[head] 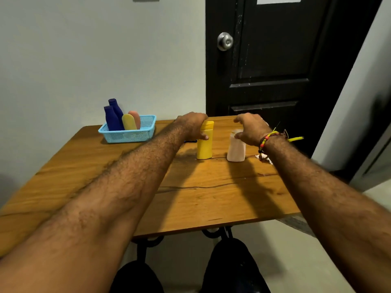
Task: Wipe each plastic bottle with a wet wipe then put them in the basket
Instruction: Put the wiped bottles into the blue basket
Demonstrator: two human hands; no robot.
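The yellow bottle (204, 142) stands upright on the wooden table (105, 187), smooth matte plastic, flat-sided with a squared cap. My left hand (193, 123) curls round its upper half, thumb across the front. Just right of it stands a pale pink bottle (236, 150), rounded at the shoulders; my right hand (250, 129) hovers over its top, fingers loosely spread, blurred. Well left of the yellow bottle, a blue mesh basket (129, 135) holds two dark blue bottles (113, 117), a yellow one and an orange one.
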